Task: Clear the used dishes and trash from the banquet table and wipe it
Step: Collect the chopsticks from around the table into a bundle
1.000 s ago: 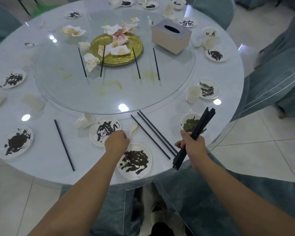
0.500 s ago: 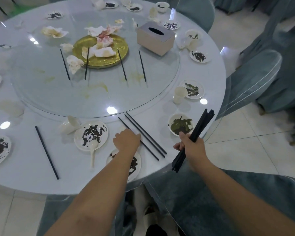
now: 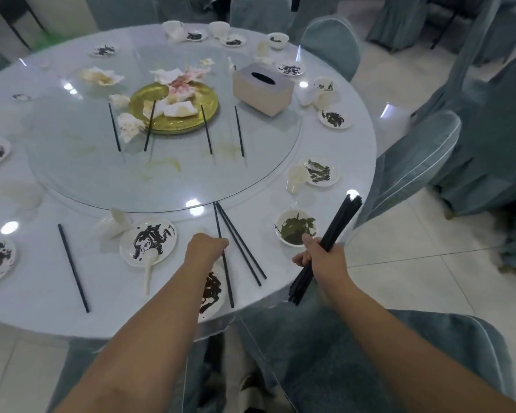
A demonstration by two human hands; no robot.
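Since a second ago the view is sitting further left and back, so the round table (image 3: 334, 186) and its glass turntable (image 3: 167, 174) are showing more of their far side, and the left hand (image 3: 206, 248) is now lying on the loose chopsticks rather than at the plate rim. The leftmost of those three loose chopsticks (image 3: 239, 242) is now lying steeper, crossing the near plate.

The left hand is curling knuckles-up over that chopstick, just at 12 o'clock of the smeared near plate (image 3: 213, 289); whether its fingers are actually pinching the stick cannot be told. The right hand (image 3: 322, 260) is gripping a bundle of black chopsticks (image 3: 337, 225) in a closed fist, the bundle slanting from 7 o'clock up to 1 o'clock, out past the table's near right edge.

A bowl with green residue (image 3: 295, 229) is sitting just at 11 o'clock of the right hand. A covered chair (image 3: 411, 165) is standing close to the table rim at 3 o'clock, with bare tiled floor (image 3: 414, 263) lying open at 4 o'clock.
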